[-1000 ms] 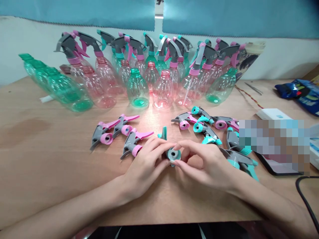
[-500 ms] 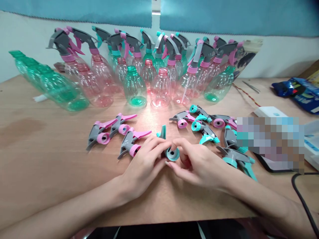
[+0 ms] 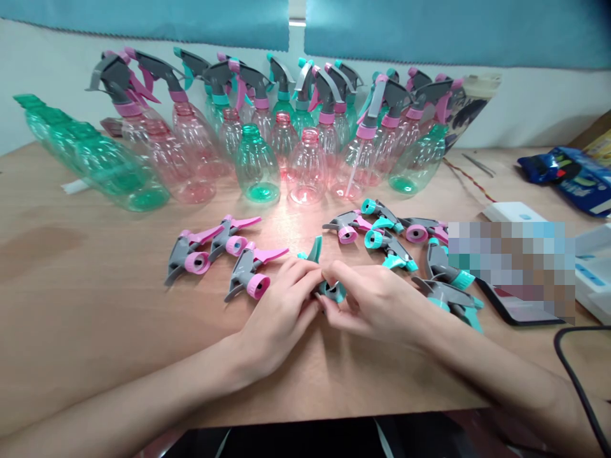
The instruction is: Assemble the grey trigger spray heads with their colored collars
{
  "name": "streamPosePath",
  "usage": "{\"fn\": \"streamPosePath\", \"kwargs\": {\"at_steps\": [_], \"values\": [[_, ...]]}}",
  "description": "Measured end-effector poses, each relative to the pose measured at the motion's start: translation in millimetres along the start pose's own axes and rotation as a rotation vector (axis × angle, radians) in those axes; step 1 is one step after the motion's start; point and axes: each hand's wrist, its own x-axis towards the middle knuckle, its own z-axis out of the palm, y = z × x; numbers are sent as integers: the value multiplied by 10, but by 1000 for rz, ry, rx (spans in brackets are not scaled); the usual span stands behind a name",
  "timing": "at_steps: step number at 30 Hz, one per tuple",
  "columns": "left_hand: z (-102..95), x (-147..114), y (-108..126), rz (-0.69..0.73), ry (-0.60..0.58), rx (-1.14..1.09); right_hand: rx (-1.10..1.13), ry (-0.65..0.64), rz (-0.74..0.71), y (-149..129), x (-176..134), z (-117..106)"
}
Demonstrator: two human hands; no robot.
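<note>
Near the table's front, a trigger spray head (image 3: pixel 313 249) with teal parts is between my hands, its collar facing up toward me. My left hand (image 3: pixel 280 313) is closed round its body, which the fingers mostly hide. The thumb and index finger of my right hand (image 3: pixel 377 304) are curled on the teal collar, covering part of it. Left of my hands lie three grey-and-pink spray heads (image 3: pixel 249 278). On the right are several more, both teal (image 3: pixel 389 248) and pink (image 3: pixel 347 228).
Clear green bottles (image 3: pixel 258 168) and pink bottles (image 3: pixel 308 166) stand in rows at the back, many topped with spray heads. Green bottles (image 3: pixel 112 168) line the left. A phone-like dark-edged object (image 3: pixel 515 312), white boxes (image 3: pixel 513 216), a black cable (image 3: pixel 566 346) and blue packet (image 3: pixel 573 181) are at right.
My right fingers have closed further over the teal collar, hiding more of it. The spray head's teal trigger has tilted and shifted slightly right. The whole view has shifted a little.
</note>
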Motion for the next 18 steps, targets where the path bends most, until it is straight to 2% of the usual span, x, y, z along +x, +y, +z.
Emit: {"fn": "streamPosePath", "kwargs": {"at_steps": [11,18], "values": [[63,-7,39,12,55,76,54,83,-8,18,5,35],[95,86,60,-2,24,107,104,144,41,82,-52,70]]}}
